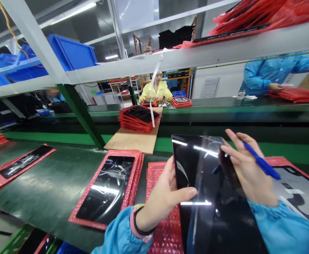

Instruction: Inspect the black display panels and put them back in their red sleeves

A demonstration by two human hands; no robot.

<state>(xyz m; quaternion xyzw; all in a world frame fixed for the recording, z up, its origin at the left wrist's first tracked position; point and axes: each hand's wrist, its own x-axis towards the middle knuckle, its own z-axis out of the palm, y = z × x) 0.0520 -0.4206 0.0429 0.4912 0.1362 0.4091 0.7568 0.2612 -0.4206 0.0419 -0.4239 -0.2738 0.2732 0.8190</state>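
I hold a glossy black panel [209,197] tilted up in front of me. My left hand [165,194] grips its left edge, thumb pressed on the front face. My right hand [246,169] rests on the panel's upper right with fingers partly spread, and a blue pen [260,162] is held between its fingers, tip toward the glass. Under the panel lies a red bubble-wrap sheet [159,233]. A stack of red bubble bags with a black panel on top [109,187] sits just left of my left hand.
A dark green conveyor [51,183] carries another bagged panel [19,165] at left. A wooden board [135,139] holds a red-and-black stack [140,118]. Across the line, a person in yellow [155,90] and a blue-sleeved person [270,74] work. Blue bins [69,53] stand overhead.
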